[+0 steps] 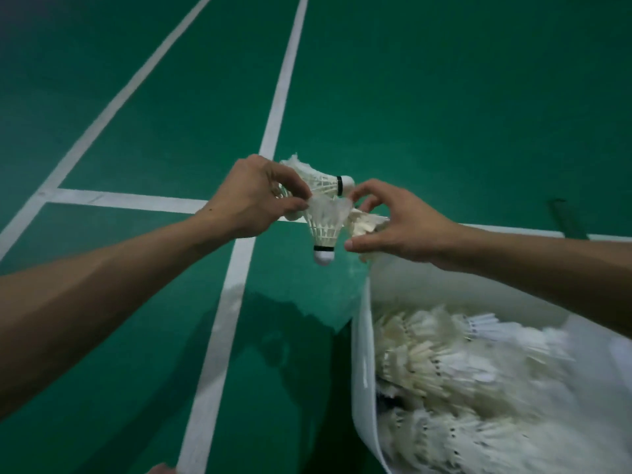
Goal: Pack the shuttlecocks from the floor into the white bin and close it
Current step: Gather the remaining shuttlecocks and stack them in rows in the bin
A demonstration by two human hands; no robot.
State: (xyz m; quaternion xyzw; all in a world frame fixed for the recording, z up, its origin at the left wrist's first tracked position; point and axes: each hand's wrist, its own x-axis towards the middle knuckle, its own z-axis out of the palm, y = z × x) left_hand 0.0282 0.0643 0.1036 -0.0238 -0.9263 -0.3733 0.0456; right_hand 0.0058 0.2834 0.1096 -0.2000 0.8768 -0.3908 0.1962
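Note:
My left hand point(254, 196) pinches white feather shuttlecocks: one point(325, 227) hangs cork down, another point(325, 181) lies sideways with its cork pointing right. My right hand point(400, 224) is next to them, fingers curled round the feathers of a further shuttlecock point(364, 222). Both hands are raised above the green floor, just left of and beyond the white bin point(364, 354). The open bin at the lower right holds several stacked shuttlecocks point(444, 364); its right part is blurred and partly hidden by my right forearm.
Green court floor point(136, 97) with white lines point(219, 336) spreads all around. A dark object point(564, 217) lies on the floor at the far right. A dark shadow falls on the floor left of the bin.

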